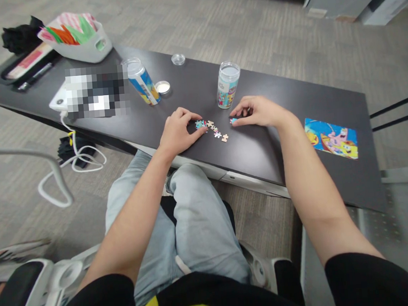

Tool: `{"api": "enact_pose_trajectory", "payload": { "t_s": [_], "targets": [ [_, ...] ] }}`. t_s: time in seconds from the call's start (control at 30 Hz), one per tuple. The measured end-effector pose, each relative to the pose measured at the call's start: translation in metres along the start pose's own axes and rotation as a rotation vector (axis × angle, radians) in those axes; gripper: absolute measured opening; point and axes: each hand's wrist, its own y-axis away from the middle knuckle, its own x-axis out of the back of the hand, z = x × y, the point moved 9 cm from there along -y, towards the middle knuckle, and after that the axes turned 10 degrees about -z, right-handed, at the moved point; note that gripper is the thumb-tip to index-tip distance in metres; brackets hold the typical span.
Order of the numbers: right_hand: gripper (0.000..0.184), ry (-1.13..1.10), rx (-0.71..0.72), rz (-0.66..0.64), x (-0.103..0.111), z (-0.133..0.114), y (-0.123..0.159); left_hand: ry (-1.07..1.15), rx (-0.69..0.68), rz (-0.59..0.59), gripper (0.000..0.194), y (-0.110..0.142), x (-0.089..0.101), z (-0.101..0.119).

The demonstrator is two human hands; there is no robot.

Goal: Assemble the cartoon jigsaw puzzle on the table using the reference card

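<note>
Several small jigsaw puzzle pieces (217, 134) lie loose on the dark table in front of me, some printed side up and some showing plain tan backs. My left hand (181, 132) rests beside them, thumb and forefinger apart around a teal cluster of pieces (199, 124). Across a short gap, my right hand (257, 111) has a blue and pink puzzle piece (233, 121) at its thumb and fingertips. Just behind that hand stands a clear jar (227, 86) with a cartoon label, its lid off.
A joined cartoon puzzle (333, 138) lies at the right. A second jar (143, 83) stands left, near a round lid (163, 87) and a clear lid (178, 59). Further left are a white basket (86, 49), a pen (35, 76) and a white cable (79, 155).
</note>
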Motion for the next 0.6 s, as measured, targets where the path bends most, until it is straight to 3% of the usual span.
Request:
{"api": "enact_pose_trajectory", "payload": {
  "t_s": [0.2,0.43,0.6],
  "targets": [
    [0.036,-0.009,0.004,-0.032,-0.008,0.002,-0.005,0.027,-0.004,-0.041,0.027,-0.002,-0.001,0.001],
    [0.051,-0.151,-0.051,-0.051,-0.011,0.006,-0.003,0.030,-0.019,-0.053,0.024,-0.003,-0.001,0.001],
    [0.051,-0.228,-0.034,-0.065,-0.016,-0.006,-0.005,0.095,-0.052,-0.048,0.024,-0.002,0.000,0.003]
  ]
}}
